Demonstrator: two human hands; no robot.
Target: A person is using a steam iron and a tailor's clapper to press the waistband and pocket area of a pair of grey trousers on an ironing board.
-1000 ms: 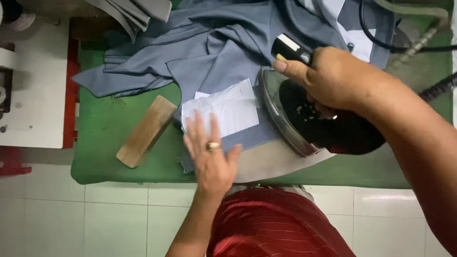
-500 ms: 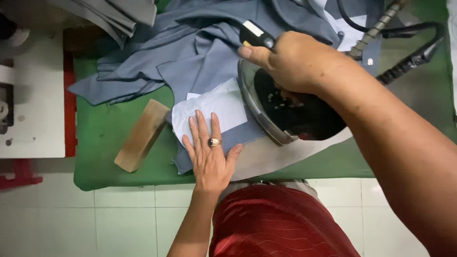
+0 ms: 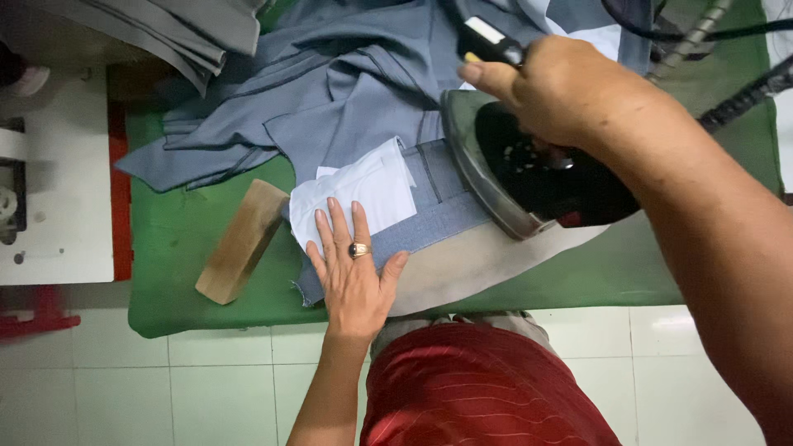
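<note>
Head-camera view: the left hand (image 3: pixel 353 271), fingers spread flat and wearing a ring, presses a blue-grey fabric piece (image 3: pixel 429 211) and its white lining (image 3: pixel 363 192) onto a green ironing board (image 3: pixel 178 248). The right hand (image 3: pixel 562 87) grips a black steam iron (image 3: pixel 529 169) resting on the fabric's right end. A wooden block (image 3: pixel 242 241) lies just left.
</note>
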